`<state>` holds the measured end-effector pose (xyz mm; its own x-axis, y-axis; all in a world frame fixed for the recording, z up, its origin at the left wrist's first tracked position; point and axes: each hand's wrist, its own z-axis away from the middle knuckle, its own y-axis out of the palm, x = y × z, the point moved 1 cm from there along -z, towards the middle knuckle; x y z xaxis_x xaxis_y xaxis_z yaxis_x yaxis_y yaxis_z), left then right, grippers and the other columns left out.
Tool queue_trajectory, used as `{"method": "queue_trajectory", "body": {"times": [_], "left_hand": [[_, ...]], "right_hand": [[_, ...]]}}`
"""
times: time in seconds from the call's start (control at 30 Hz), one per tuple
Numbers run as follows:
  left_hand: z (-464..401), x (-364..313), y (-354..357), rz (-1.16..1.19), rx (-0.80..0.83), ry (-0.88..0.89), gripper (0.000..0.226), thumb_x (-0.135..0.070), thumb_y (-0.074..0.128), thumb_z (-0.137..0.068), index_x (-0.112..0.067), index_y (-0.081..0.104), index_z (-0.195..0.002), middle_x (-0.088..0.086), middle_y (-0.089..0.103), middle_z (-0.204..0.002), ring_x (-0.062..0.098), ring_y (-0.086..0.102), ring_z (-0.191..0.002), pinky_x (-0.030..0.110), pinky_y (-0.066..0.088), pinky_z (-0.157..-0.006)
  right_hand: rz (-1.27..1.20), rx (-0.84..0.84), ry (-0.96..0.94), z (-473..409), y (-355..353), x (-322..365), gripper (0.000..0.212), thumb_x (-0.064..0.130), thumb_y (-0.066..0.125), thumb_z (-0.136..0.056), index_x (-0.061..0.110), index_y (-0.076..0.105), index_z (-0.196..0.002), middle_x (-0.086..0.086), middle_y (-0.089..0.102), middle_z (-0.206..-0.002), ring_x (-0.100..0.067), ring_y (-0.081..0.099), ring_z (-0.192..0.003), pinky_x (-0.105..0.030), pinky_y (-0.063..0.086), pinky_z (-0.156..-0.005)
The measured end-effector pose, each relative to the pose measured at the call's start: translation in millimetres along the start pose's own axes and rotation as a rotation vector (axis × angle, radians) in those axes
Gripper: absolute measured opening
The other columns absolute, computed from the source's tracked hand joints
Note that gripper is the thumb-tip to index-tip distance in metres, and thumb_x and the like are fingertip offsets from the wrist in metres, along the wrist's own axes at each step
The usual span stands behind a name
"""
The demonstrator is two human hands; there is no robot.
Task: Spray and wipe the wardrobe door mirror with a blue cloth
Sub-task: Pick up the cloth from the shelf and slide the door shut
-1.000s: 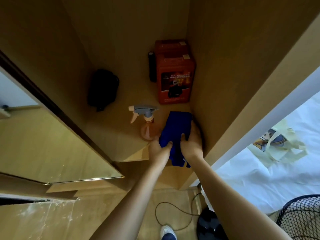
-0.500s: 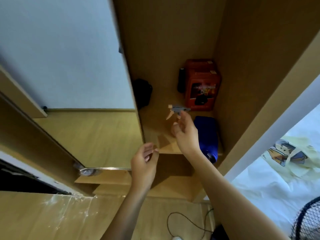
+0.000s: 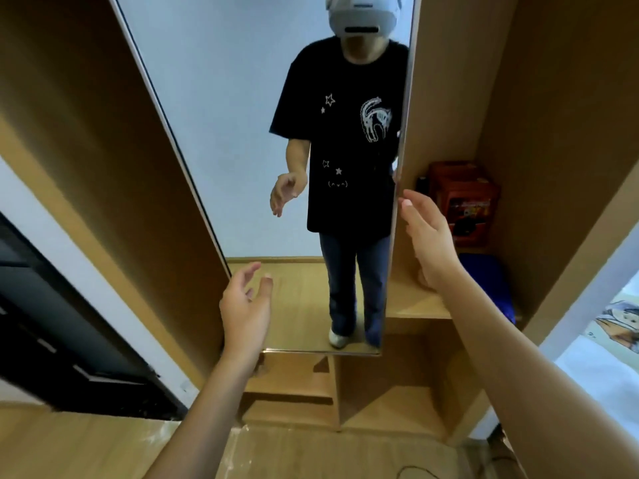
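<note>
Mirror glass fills the middle of the view: the tall, narrow wardrobe door mirror (image 3: 276,133) with a thin silver frame stands upright, its long axis running top to bottom, its face turned toward the camera. Its lower edge sits just above the wardrobe's stepped wooden base. It reflects a person in a dark printed t-shirt and blue jeans standing on a wooden floor.

The right hand (image 3: 427,236) is raised at the mirror's right edge, fingers extended and loose, fingertips just beside the frame; whether they touch it cannot be told. It grasps nothing. The left hand (image 3: 245,309) hovers in front of the mirror's lower left corner, palm turned inward, fingers spread and slightly curled, empty.

To the right of the mirror is the open light-brown wooden wardrobe compartment (image 3: 553,167). On its shelf, at the back, stands a red rectangular box (image 3: 466,198) with a dark picture on its front, and a slim black object (image 3: 420,184) is just beside the box's left side. Nearer the front edge of the same shelf lies the folded blue cloth (image 3: 487,281), partly hidden behind the right forearm, its long side pointing from the box toward the shelf's edge.
</note>
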<state>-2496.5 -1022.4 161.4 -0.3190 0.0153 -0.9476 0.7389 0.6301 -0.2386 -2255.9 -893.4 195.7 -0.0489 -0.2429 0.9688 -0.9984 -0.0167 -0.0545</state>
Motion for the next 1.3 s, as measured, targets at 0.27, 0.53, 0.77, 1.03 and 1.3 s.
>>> {"method": "queue_trajectory", "body": {"times": [0.27,0.53,0.77,1.03,1.3], "left_hand": [[-34,-20,-35,0.051,-0.022,0.09,0.028,-0.019,0.057,-0.095,-0.018,0.057,-0.123,-0.005,0.059,-0.122,0.009,0.053,-0.114,0.023,0.04,-0.094],[-30,-33,-21,0.071,0.047,0.084,0.031,-0.013,0.057,-0.095,-0.014,0.056,-0.126,-0.003,0.059,-0.123,0.011,0.054,-0.115,0.014,0.042,-0.087],[-10,-40,-3,0.063,0.127,0.094,0.031,-0.013,0.056,-0.095,-0.018,0.055,-0.125,-0.007,0.057,-0.12,0.009,0.053,-0.114,0.016,0.039,-0.09],[24,-44,15,0.092,0.219,0.1,0.032,-0.011,0.057,-0.094,-0.017,0.055,-0.126,-0.002,0.057,-0.125,0.011,0.052,-0.119,0.025,0.04,-0.103],[58,-38,21,0.117,0.174,0.109,0.036,-0.017,0.056,-0.095,-0.027,0.053,-0.129,-0.01,0.055,-0.13,0.004,0.049,-0.123,0.029,0.04,-0.107]], "right_hand": [[-0.019,-0.032,0.035,-15,10,25,0.037,0.036,0.047,-0.102,0.024,0.051,-0.137,0.015,0.059,-0.123,-0.007,0.053,-0.12,-0.031,0.039,-0.107],[-0.008,-0.033,0.035,-13,15,29,0.039,0.031,0.048,-0.102,0.02,0.051,-0.139,0.011,0.063,-0.123,-0.009,0.055,-0.122,-0.035,0.039,-0.111],[0.064,-0.059,-0.022,5,15,28,0.042,0.033,0.048,-0.101,0.019,0.05,-0.141,0.006,0.058,-0.133,-0.011,0.052,-0.124,-0.034,0.041,-0.109],[0.102,-0.064,-0.094,36,21,25,0.027,0.033,0.052,-0.099,0.02,0.065,-0.119,0.006,0.071,-0.099,-0.009,0.066,-0.092,-0.039,0.055,-0.088],[0.084,0.013,-0.167,81,50,37,0.022,0.03,0.061,-0.094,0.016,0.068,-0.11,0.004,0.073,-0.095,-0.007,0.069,-0.091,-0.031,0.057,-0.083]]}}
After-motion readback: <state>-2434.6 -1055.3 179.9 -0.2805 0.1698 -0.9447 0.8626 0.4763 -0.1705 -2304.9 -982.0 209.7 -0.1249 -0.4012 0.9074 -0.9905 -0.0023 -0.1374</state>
